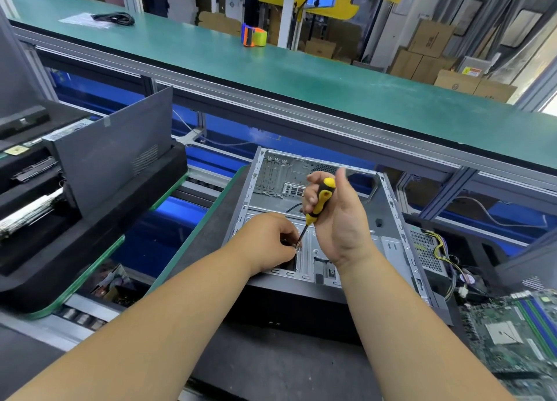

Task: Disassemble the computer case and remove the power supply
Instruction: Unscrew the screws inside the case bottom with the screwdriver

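An open grey computer case [388, 220] lies on its side in front of me, its inside mostly bare metal. My right hand [340, 220] grips a yellow and black screwdriver [319, 201] held upright, tip down on the case floor. My left hand [268, 244] curls its fingers around the tip of the shaft and pinches something small there; what it is I cannot tell. A grey power supply [426, 250] with yellow and black wires stands just outside the case on the right.
A motherboard [518, 334] lies at the lower right. A dark side panel [114, 150] leans upright on stacked black cases at the left. A green conveyor belt [271, 69] runs across behind, with an orange tape dispenser [253, 35] and a bagged black cable [113, 18].
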`<state>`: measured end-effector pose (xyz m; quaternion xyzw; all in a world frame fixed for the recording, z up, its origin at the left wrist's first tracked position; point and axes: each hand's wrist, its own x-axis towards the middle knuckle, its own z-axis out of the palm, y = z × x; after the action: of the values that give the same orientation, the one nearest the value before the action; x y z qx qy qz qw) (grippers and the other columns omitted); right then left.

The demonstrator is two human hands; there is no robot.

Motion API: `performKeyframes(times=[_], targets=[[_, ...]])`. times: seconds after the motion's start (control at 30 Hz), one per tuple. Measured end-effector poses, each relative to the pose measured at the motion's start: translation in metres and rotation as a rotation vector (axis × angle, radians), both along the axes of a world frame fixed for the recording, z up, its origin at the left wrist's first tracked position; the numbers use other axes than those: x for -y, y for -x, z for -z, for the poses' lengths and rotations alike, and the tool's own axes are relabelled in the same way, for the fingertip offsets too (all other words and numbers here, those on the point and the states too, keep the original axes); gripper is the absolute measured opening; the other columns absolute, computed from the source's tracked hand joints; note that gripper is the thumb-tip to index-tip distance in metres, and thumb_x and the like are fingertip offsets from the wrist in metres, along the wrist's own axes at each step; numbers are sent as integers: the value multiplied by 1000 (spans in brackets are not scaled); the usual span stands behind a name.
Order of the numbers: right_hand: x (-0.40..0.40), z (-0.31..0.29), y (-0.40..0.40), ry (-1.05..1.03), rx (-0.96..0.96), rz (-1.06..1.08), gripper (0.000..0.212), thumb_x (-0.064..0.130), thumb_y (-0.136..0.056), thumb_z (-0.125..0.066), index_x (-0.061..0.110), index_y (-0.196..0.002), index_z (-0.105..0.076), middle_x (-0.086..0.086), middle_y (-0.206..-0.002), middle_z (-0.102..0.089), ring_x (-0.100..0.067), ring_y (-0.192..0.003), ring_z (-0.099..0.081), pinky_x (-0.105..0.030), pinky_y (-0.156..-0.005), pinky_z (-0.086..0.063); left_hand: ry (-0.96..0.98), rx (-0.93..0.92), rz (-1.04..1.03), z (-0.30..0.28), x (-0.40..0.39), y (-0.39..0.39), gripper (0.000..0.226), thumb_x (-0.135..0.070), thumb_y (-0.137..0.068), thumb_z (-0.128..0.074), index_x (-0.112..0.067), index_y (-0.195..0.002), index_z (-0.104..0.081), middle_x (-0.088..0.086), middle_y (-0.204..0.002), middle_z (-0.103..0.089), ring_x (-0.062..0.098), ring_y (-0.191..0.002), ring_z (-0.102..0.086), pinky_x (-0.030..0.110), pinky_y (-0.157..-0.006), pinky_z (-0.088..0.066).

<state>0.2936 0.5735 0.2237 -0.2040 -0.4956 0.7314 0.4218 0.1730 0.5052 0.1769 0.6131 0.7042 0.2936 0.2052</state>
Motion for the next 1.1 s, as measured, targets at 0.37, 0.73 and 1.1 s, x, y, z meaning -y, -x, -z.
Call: performKeyframes(times=[0.37,0.73,1.1], targets=[[-3,-2,-12,-121,237,181,22,38,-91,-63,16,-86,-62,5,-71,-60,-13,-69,-54,-28,-67,-47,12,4,-17,0,-4,0,7,-32,-78,-78,-30,-84,-75,-12,-85,-65,7,-84,-61,27,-80,-53],[3,-18,-14,-373,463,315,20,30,-94,-45,30,-89,-64,-9,-95,-66,-28,-91,-65,-42,-75,-56,20,-19,-15,-1,-4,1,10,-34,-78,-78,-28,-85,-76,-12,-86,-64,7,-83,-59,25,-78,-50],[9,-24,-17,-928,841,521,20,39,-89,-68,23,-102,-69,9,-94,-56,-4,-85,-51,-14,-75,-39,3,-23,-39,3,-5,1,11,-37,-77,-78,-29,-84,-74,-15,-83,-63,0,-78,-57,17,-70,-45]])
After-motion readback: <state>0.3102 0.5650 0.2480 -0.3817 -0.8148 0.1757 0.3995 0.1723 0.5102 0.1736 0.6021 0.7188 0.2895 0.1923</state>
